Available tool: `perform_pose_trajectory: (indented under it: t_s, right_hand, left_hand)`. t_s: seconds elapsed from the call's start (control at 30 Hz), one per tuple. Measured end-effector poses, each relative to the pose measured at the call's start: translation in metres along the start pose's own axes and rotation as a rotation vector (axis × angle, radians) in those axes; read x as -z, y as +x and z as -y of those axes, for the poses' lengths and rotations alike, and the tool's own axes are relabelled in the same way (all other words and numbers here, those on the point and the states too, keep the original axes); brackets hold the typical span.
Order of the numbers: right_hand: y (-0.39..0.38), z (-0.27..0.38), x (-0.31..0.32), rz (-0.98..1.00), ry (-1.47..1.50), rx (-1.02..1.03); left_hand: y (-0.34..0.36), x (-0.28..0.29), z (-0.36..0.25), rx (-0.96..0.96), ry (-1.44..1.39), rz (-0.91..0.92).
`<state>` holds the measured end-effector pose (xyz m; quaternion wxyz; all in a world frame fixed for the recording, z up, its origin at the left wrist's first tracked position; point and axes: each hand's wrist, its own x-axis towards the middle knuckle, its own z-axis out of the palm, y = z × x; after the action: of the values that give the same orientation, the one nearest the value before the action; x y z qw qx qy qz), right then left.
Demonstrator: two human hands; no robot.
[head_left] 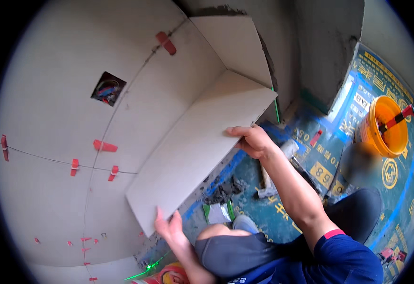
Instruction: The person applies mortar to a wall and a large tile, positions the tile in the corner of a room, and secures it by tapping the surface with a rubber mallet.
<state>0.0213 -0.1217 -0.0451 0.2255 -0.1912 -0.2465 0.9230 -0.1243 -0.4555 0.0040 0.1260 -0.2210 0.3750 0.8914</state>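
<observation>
A long, pale rectangular tile (202, 142) is held slantwise between my two hands, close against the tiled wall (55, 90). My left hand (170, 226) grips its lower-left end, thumb on the pale face and other fingers at the edge. My right hand (254, 140) holds the long edge nearer the far end, with the thumb laid on the face and the fingers curled beneath. The tile's far end reaches the corner, by another fixed tile (237, 45). The tile's underside is hidden.
Red wedges (105, 146) line the wall joints around an electrical box with wires (108, 89). On the covered floor stand an orange bucket (367, 128) with a red-handled tool (398, 119), a hammer-like tool (266, 191), grey mortar lumps (226, 190) and a green-white packet (218, 213).
</observation>
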Motion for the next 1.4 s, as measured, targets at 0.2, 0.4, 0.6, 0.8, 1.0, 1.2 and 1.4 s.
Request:
perform_pose_trajectory:
  t_s: [0.2, 0.4, 0.6, 0.8, 1.0, 1.2, 1.4]
  right_hand:
    - [-0.022, -0.104, -0.002, 0.087, 0.686, -0.289]
    - [-0.048, -0.195, -0.030, 0.256, 0.485, -0.697]
    - [-0.043, -0.156, -0.022, 0.327, -0.257, -0.733]
    - [-0.014, -0.081, -0.013, 0.106, -0.365, -0.283]
    - [-0.006, -0.072, -0.043, 0.173, -0.582, -0.245]
    - [-0.008, -0.089, -0.018, 0.083, -0.530, -0.301]
    - [-0.005, -0.069, 0.017, -0.130, -0.413, -0.299]
  left_hand:
    - [-0.078, -0.059, -0.044, -0.521, 0.213, 0.163]
    - [-0.063, -0.104, -0.075, -0.735, 0.201, 0.364]
    - [-0.044, -0.111, -0.109, -1.027, 0.355, 0.376]
    - [0.005, -0.099, -0.144, -0.966, 0.338, 0.495]
    - [0.046, -0.074, -0.134, -0.916, 0.333, 0.560]
    - [0.071, -0.053, -0.134, -0.899, 0.320, 0.505]
    - [0.110, -0.034, -0.132, -0.711, 0.265, 0.372]
